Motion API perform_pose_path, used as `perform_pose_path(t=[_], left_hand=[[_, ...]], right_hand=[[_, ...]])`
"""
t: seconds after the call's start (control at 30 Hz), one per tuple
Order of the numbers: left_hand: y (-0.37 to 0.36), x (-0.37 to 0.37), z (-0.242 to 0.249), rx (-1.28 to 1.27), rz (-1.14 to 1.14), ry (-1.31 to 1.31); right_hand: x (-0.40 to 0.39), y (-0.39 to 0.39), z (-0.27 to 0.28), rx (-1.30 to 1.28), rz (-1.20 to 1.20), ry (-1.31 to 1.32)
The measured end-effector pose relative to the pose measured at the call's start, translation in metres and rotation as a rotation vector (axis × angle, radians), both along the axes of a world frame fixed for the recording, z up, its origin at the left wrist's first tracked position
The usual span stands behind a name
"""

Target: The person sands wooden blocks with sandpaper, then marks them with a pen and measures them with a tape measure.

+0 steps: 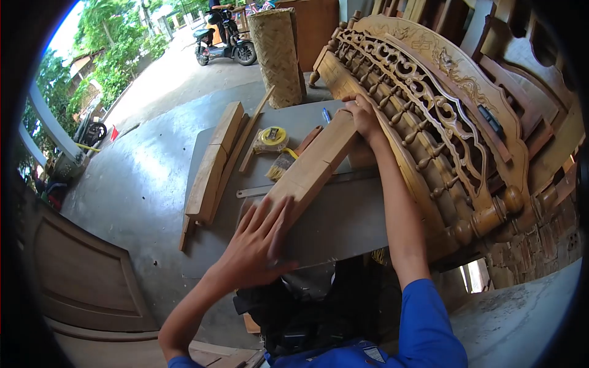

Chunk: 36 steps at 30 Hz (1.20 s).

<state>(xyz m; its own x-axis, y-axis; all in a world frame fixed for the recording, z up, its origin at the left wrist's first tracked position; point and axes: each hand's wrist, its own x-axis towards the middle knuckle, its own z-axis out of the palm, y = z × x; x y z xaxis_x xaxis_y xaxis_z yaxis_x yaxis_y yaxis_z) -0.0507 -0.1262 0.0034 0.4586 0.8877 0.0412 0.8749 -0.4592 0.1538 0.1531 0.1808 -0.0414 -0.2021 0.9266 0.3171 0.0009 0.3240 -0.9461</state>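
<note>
A long squared wooden block lies slantwise over the grey tabletop, with thin lines marked across it. My right hand grips its far end, the fingers wrapped over the end. At the near end my left hand rests against the block with its fingers spread, slightly blurred. Left of the block are a yellow tape measure and a brush. A metal ruler lies partly under the block. Near my right hand is a blue pen.
More wooden pieces lie along the table's left side. Carved wooden panels lean at the right. A woven roll stands behind the table. Farther back, a person is by a scooter. A panelled wooden board is at lower left.
</note>
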Motion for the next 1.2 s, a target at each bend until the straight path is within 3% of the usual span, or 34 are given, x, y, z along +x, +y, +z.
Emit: perform_pose_path(t=[0.13,0.27,0.37,0.43,0.5,0.63,0.73,0.83,0.97,1.1,1.2], left_hand=[[-0.011,0.002,0.006,-0.038,0.020,0.036],[0.090,0.028,-0.009,0.205,-0.142,-0.014],[0.146,0.053,-0.009,0.240,-0.080,-0.066],[0.146,0.061,-0.006,0.265,-0.067,-0.054],[0.106,0.045,-0.004,0.230,-0.113,-0.049],[-0.006,0.009,0.007,-0.045,0.041,0.041],[-0.027,0.005,0.014,-0.163,0.070,0.059],[0.024,0.013,0.007,-0.030,-0.099,0.076],[0.154,0.051,-0.004,0.136,-0.097,-0.077],[0.156,0.051,-0.013,0.202,-0.137,-0.079],[0.068,0.024,0.004,0.091,-0.105,-0.049]], right_hand=[[-0.005,-0.008,0.003,0.083,-0.111,-0.144],[-0.005,0.007,-0.011,0.177,-0.111,-0.100],[-0.004,-0.002,0.002,0.034,-0.054,0.003],[0.000,-0.001,0.000,-0.048,-0.014,0.081],[0.000,0.004,-0.004,0.058,-0.044,-0.013],[-0.003,0.000,-0.004,0.038,-0.038,-0.072],[-0.006,-0.005,-0.002,0.055,-0.032,-0.059],[-0.008,-0.008,0.004,0.013,0.006,0.062],[-0.008,-0.016,0.011,-0.135,0.047,0.221],[-0.006,-0.010,0.009,-0.032,0.020,0.147],[-0.007,-0.018,0.013,-0.078,0.032,0.122]])
